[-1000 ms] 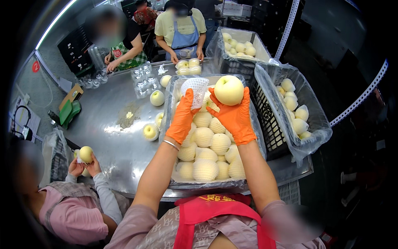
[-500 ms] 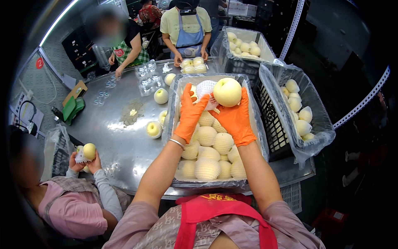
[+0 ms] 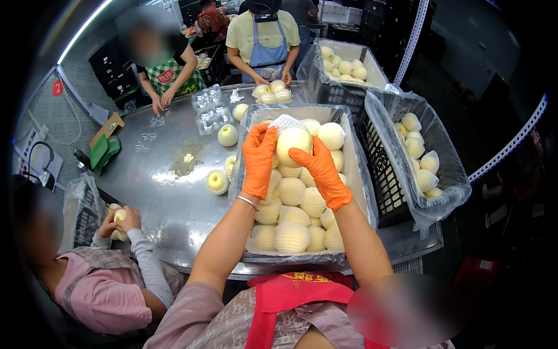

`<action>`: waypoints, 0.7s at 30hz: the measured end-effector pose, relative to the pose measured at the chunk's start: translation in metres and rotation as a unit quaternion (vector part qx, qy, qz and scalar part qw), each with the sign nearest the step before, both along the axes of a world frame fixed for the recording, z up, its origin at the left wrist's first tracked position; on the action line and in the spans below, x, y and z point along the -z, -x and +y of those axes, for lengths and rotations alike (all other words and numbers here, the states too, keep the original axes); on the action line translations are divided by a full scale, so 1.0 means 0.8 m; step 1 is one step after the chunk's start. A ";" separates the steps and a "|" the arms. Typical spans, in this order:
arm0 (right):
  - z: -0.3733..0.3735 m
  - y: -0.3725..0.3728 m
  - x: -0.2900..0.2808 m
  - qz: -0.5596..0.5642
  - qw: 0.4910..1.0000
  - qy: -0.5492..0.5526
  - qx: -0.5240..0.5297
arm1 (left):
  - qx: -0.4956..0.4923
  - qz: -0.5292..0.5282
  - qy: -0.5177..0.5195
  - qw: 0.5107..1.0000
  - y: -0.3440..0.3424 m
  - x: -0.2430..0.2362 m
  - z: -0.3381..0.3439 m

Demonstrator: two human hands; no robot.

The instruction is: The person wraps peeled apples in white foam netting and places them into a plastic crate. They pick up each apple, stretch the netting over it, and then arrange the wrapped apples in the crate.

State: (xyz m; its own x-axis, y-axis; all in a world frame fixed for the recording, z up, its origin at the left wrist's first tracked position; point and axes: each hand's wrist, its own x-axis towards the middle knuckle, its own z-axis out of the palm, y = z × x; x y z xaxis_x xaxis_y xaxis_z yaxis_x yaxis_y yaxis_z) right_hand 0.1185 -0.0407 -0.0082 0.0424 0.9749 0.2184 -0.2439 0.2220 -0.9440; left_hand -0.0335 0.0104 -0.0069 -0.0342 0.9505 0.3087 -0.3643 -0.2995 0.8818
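Observation:
A round pale yellow fruit, apple- or pear-like, is between my two hands above the crate. My left hand, in an orange glove, has its fingers closed at the white foam net beside the fruit's upper left. My right hand, gloved the same, grips the fruit from the right, thumb across its front. The net sits at the fruit's far side; how far it covers the fruit is hidden. Beneath my hands, the plastic-lined crate holds many similar fruits in foam nets.
Netted fruits lie on the metal table left of the crate, near clear plastic trays. Two more lined crates of fruit stand right and far right. Co-workers stand across the table; another handles fruit at left.
The fruit has moved left and nearer to me, and my right hand has turned from under it to its side. My left hand has moved onto the net. The left co-worker's hands have closed around their fruit.

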 end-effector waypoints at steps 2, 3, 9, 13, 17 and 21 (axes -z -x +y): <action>0.000 0.003 -0.001 0.015 1.000 0.000 0.008 | -0.011 0.051 -0.034 0.998 0.001 0.002 -0.002; 0.000 0.003 -0.001 0.032 0.999 0.007 0.028 | -0.017 0.090 -0.051 0.994 0.001 0.002 -0.005; 0.004 -0.007 0.008 0.137 0.986 0.030 0.093 | -0.084 0.287 -0.202 0.933 -0.032 -0.002 -0.038; 0.011 -0.012 0.026 0.158 0.984 -0.023 0.081 | -0.113 0.367 -0.279 0.880 -0.039 0.004 -0.030; 0.005 0.002 0.001 0.147 0.986 0.008 0.080 | 0.074 0.132 -0.209 0.966 -0.028 0.034 -0.002; 0.008 -0.013 0.009 -0.024 0.983 -0.090 0.157 | 0.178 0.011 -0.019 0.984 -0.015 -0.011 -0.021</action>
